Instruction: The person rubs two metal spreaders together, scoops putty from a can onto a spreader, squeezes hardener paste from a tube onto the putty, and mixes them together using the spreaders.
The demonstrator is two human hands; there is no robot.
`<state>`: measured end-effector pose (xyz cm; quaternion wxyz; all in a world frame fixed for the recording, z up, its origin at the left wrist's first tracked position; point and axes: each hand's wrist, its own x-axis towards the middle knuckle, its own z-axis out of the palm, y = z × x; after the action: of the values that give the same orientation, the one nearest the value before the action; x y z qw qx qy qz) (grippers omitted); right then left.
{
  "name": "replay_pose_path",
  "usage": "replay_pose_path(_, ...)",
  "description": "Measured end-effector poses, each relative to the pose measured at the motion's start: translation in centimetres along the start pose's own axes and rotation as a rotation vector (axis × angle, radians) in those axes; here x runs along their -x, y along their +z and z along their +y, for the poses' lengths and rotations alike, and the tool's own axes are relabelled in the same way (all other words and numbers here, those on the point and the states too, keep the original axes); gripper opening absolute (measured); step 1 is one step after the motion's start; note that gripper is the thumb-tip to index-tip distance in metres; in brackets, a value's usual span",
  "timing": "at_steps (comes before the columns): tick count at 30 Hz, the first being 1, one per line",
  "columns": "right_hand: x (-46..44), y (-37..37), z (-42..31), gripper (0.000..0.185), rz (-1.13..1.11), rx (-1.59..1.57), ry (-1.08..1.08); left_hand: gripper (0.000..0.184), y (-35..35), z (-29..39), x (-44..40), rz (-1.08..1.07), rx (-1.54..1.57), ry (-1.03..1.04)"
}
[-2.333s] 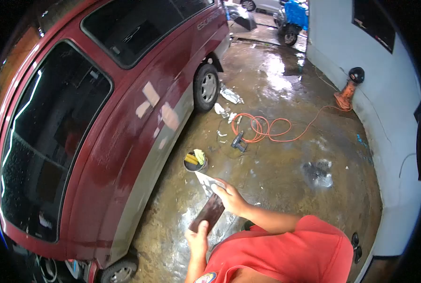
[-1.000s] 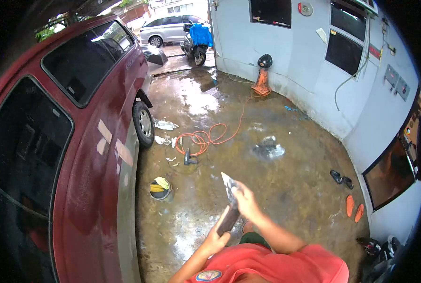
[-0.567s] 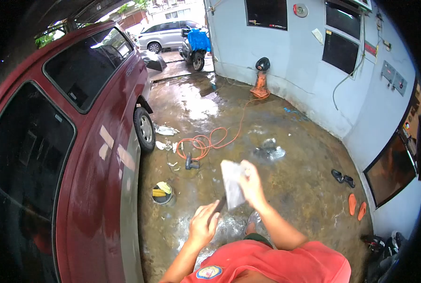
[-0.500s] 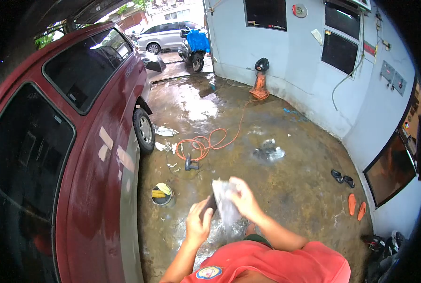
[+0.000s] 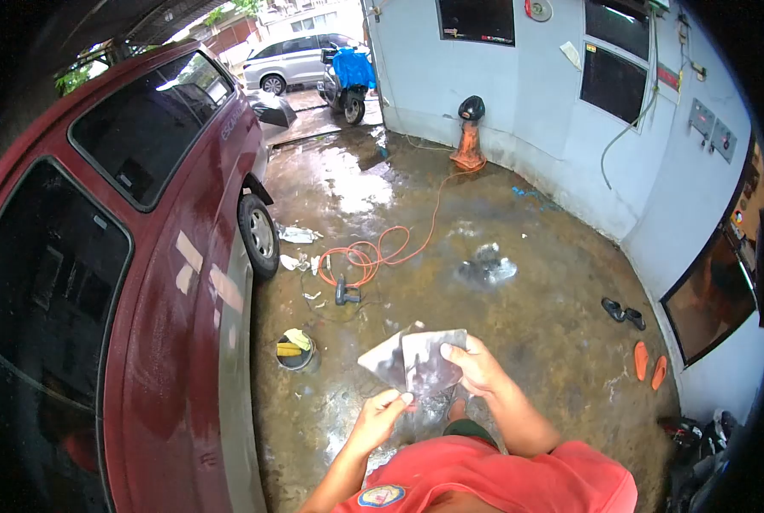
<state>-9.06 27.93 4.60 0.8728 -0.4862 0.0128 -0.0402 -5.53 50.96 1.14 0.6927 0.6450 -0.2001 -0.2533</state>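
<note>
In front of my red shirt, both hands hold a folded, creased sheet of sandpaper [image 5: 433, 363], grey-white with dark smudges. One flap angles out to the left and a squarer panel lies to the right. My left hand [image 5: 380, 421] pinches its lower edge near the fold, thumb and fingertips together. My right hand [image 5: 484, 369] grips the right side with the thumb on top and the fingers behind, hidden. Left of me stands a maroon van [image 5: 164, 282] with beige filler patches [image 5: 226, 287] on its side.
A bucket [image 5: 298, 363] with yellow cloths stands near the van. Beyond it lie a heat gun or drill [image 5: 344, 291] and a coiled orange cord [image 5: 356, 267] on the wet floor. Orange slippers [image 5: 641, 361] and black sandals [image 5: 613, 310] lie at the right, by the wall [image 5: 519, 111].
The sandpaper has turned from nearly edge-on to spread wider, showing two panels. My left hand has moved lower and right to its bottom edge; my right hand has moved right.
</note>
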Motion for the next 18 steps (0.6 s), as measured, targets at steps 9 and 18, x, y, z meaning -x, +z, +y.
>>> replay_pose_path(9,2.0,-0.2,-3.1,0.035,-0.043,0.441,0.119,0.014,-2.4,1.1,-0.1,0.046,-0.027,-0.056)
replay_pose_path(18,1.6,-2.1,-1.0,0.035,0.139,0.246,0.001,0.029,-3.4,4.7,-2.8,0.483,0.131,0.173)
